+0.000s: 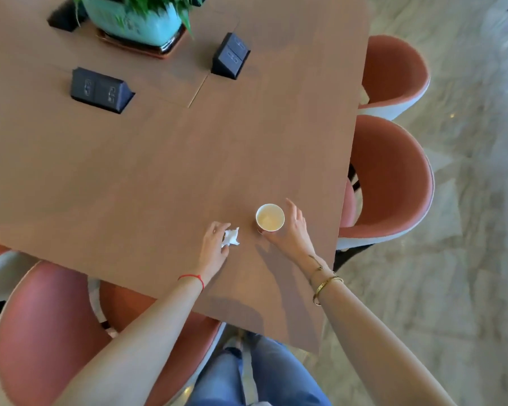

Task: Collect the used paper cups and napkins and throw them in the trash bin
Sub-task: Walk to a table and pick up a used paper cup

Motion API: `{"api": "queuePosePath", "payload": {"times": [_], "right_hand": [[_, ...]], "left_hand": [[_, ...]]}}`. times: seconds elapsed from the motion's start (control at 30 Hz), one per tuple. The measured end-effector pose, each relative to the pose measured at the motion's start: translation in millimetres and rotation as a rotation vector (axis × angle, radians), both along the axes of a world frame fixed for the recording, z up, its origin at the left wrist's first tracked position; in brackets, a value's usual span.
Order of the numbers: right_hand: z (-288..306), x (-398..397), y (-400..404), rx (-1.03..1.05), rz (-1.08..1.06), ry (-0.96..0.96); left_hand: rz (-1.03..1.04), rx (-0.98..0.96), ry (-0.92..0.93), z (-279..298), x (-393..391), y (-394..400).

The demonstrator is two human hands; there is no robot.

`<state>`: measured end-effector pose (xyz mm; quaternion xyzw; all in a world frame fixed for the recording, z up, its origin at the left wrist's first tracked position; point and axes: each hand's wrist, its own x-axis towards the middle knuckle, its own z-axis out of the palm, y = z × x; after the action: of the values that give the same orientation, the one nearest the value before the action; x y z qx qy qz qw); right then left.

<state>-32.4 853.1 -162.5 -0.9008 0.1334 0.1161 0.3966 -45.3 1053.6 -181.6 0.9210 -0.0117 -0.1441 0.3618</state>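
While the paper cup (270,217) stands upright near the table's right edge, I note it empty inside, rim intact. My right hand (291,230) sits at its 3 o'clock, fingers spread and curving round the wall, thumb near the base; contact looks likely but the grip is not closed. At the cup's 9 o'clock, just beside it, lies the crumpled white napkin (230,237). My left hand (214,247) is on it from the 9 o'clock side, fingers pinching in on the wad.

Step in hand, as I judge it: the pick-up, both items at once. Nothing lifted yet.

Outward: wooden table (159,171), two pop-up socket boxes (100,90) at 11 and 12 o'clock, a potted plant (135,19) beyond. Pink chairs (393,177) at 3 o'clock. No trash bin in view.

Next move calls for closing both grips, gentle on the cup so it doesn't crush, then turning to find the bin.
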Motion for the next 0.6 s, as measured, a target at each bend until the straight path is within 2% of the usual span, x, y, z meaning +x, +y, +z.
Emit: {"api": "queuePosePath", "payload": {"times": [0.17, 0.43, 0.6], "right_hand": [[-16.0, 16.6, -6.0, -0.033, 0.124, 0.082], [-13.8, 28.1, -16.9, -0.050, 0.215, 0.090], [2.6, 22.5, -24.1, -0.034, 0.228, 0.053]], "left_hand": [[-0.026, 0.059, 0.086, -10.5, 12.8, -19.3], [-0.001, 0.302, 0.146, -14.6, 8.4, -20.5], [0.149, 0.167, 0.058, -3.2, -2.2, -25.9]]}}
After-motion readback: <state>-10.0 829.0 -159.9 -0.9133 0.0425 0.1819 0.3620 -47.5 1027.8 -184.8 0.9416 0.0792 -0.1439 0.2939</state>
